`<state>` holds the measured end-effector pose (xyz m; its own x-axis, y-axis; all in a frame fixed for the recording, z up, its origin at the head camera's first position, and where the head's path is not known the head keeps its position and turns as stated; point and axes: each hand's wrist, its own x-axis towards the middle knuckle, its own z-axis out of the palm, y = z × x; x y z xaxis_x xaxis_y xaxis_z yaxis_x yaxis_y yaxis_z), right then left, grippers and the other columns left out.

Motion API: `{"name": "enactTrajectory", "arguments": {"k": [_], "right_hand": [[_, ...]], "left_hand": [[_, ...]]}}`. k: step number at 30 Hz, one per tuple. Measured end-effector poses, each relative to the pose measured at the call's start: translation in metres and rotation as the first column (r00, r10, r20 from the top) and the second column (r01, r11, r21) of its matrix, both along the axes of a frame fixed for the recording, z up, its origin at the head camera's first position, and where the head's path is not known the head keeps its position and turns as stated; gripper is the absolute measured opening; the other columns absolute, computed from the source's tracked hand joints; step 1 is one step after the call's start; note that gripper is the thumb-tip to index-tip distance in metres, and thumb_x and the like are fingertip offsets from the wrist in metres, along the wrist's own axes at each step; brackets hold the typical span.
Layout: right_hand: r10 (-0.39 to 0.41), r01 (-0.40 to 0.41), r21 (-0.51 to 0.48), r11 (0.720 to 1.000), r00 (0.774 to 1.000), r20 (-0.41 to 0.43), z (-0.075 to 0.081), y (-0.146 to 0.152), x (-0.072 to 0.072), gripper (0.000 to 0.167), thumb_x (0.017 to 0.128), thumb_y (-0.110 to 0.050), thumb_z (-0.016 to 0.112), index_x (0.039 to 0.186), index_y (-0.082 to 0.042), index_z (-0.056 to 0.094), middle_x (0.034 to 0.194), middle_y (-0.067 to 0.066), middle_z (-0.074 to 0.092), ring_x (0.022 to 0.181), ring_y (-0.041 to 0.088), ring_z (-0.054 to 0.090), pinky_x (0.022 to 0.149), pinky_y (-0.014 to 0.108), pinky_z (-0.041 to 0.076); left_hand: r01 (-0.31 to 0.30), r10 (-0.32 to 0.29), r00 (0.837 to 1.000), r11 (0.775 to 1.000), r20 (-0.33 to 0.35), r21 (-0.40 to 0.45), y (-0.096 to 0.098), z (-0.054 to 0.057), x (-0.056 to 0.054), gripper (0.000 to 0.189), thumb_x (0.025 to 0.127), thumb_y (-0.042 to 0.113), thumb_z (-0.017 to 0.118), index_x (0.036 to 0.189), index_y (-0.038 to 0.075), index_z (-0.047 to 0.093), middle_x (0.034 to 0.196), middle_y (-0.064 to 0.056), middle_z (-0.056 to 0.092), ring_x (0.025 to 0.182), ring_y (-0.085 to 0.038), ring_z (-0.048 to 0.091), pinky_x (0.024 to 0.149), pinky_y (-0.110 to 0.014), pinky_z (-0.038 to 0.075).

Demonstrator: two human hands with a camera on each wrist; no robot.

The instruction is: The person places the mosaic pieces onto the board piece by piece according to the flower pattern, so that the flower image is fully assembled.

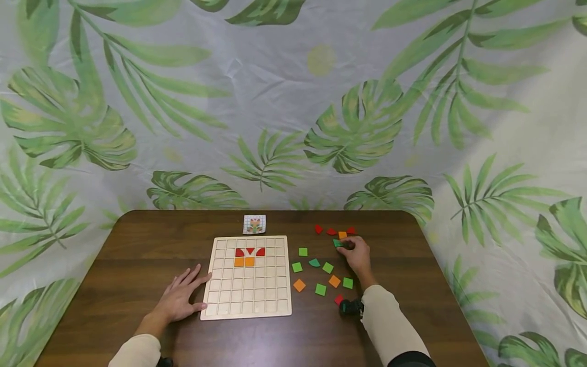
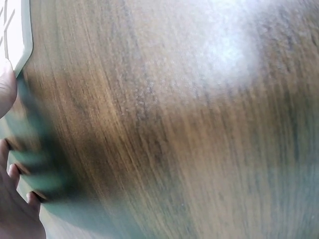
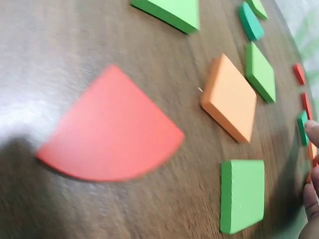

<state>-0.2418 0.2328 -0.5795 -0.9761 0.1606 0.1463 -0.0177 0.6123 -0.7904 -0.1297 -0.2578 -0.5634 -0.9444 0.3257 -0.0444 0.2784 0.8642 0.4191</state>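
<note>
Head view: the left hand (image 1: 180, 297), fingers spread, touches the left edge of a pale gridded wooden board (image 1: 270, 294). Toward the wood-grained table's (image 1: 156, 239) far right corner, a flat green piece (image 1: 337, 243) lies at the fingertips of the right hand (image 1: 358, 258); whether pinched, I cannot tell.

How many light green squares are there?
5, all right of the board: one light green square and a second near its edge, a third beyond, a fourth left of and a fifth right of an orange square. The right hand could hide more.
</note>
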Motion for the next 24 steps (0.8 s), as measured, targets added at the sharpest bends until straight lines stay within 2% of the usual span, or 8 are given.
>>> {"name": "enactTrajectory", "arguments": {"k": [4,10,18,24], "right_hand": [[-0.088,0.087,-0.046,0.995,0.996,-0.010,-0.003,0.011,-0.002,0.025,0.078,-0.005,0.079,0.101,0.002,0.071,0.101,0.019,0.059,0.090,0.031,0.055,0.079,0.042,0.045],[-0.172,0.175,-0.090,0.980,0.984,0.042,-0.002,0.023,-0.004,0.034,0.079,-0.004,0.079,0.109,0.005,0.066,0.107,0.024,0.056,0.096,0.035,0.053,0.084,0.044,0.045],[-0.200,0.217,-0.124,0.968,0.970,0.140,0.001,0.027,-0.003,0.046,0.082,-0.006,0.075,0.123,0.005,0.057,0.112,0.024,0.053,0.100,0.034,0.048,0.090,0.047,0.042],[-0.211,0.230,-0.082,0.970,0.958,0.194,0.004,0.027,-0.007,0.045,0.083,-0.011,0.076,0.120,0.007,0.058,0.111,0.024,0.055,0.101,0.035,0.051,0.091,0.048,0.044]], "left_hand": [[-0.003,0.003,1.000,1.000,0.000,0.000,0.000,0.000,0.001,0.073,0.076,0.032,0.079,0.140,0.013,0.050,0.151,-0.023,0.032,0.135,-0.050,0.028,0.104,-0.070,0.021],[-0.002,0.002,1.000,1.000,0.008,0.002,0.000,-0.002,-0.001,0.073,0.076,0.035,0.078,0.140,0.014,0.050,0.152,-0.023,0.031,0.135,-0.050,0.027,0.104,-0.069,0.020],[-0.007,0.008,1.000,1.000,0.021,-0.008,0.000,-0.003,-0.003,0.075,0.076,0.039,0.077,0.142,0.016,0.049,0.153,-0.022,0.030,0.136,-0.050,0.026,0.105,-0.069,0.019],[-0.004,0.004,1.000,1.000,0.019,-0.004,0.000,-0.002,-0.002,0.074,0.076,0.037,0.078,0.141,0.015,0.049,0.152,-0.023,0.030,0.136,-0.050,0.026,0.104,-0.070,0.020]]}}
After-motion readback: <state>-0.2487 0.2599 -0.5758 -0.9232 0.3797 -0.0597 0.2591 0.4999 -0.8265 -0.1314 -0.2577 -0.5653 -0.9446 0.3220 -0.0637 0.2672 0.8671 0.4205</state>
